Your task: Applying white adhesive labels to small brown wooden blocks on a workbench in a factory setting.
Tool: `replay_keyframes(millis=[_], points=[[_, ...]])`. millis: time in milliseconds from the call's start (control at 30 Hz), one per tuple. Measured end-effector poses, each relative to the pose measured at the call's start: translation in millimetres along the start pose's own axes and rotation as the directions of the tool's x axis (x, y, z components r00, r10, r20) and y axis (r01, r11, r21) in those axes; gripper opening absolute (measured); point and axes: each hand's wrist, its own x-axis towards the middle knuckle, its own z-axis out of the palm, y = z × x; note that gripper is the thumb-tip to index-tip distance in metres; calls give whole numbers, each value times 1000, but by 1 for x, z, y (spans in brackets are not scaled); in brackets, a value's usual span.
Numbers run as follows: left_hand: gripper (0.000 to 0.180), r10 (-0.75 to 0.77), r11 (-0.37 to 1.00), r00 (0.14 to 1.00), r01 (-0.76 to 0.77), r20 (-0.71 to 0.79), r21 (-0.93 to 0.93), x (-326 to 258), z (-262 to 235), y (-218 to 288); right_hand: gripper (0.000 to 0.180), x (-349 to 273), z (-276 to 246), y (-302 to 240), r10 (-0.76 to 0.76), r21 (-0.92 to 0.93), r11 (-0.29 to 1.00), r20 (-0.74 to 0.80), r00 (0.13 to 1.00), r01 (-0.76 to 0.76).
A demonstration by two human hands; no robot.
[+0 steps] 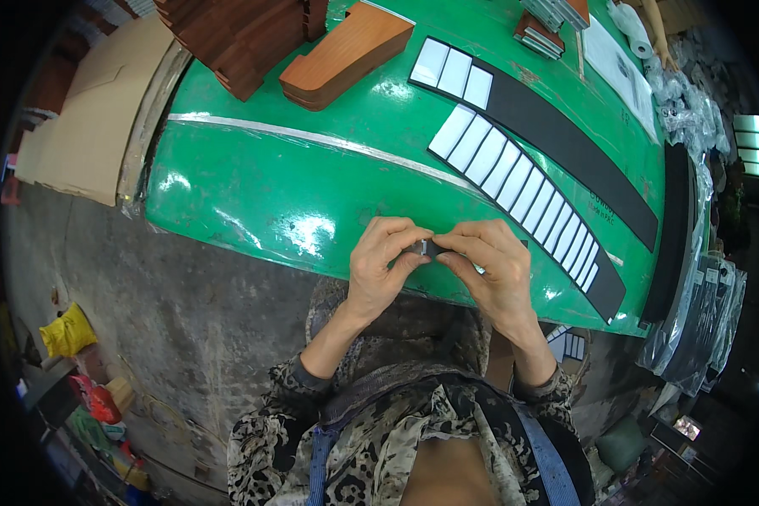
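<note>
Just above the near edge of the green table, my left hand (378, 263) and my right hand (493, 268) meet fingertip to fingertip. Pinched between them is a small dark piece (433, 250) with a pale, shiny bit at its left side; the fingers cover most of it, so its kind cannot be made out. Right of my hands lies a long black strip (609, 297) with a row of white rectangles along it. Beyond it rests a second black strip (565, 135), with white rectangles only at its far left end.
The green table (228, 181) has a pale line along it. Stacked reddish-brown wooden pieces (236, 42) and a lighter brown stack (346, 59) stand at the far left. Cardboard (88, 118) leans left of the table. Plastic-wrapped dark panels (704, 320) stand right. Another person's arm (656, 29) shows far right.
</note>
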Motion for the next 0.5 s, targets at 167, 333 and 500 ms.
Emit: replay_keyframes(millis=[167, 333, 500], points=[[31, -9, 1000, 1000, 9, 2, 1, 0, 1, 2, 26, -1, 0, 1, 1, -4, 1000, -12, 1000, -1], [30, -22, 1000, 1000, 22, 15, 6, -1, 1, 5, 41, -9, -9, -5, 238, 212, 951, -37, 971, -225], [31, -27, 999, 999, 25, 38, 43, 1, 2, 8, 45, -29, -21, 16, 50, -59, 997, -147, 988, -59]])
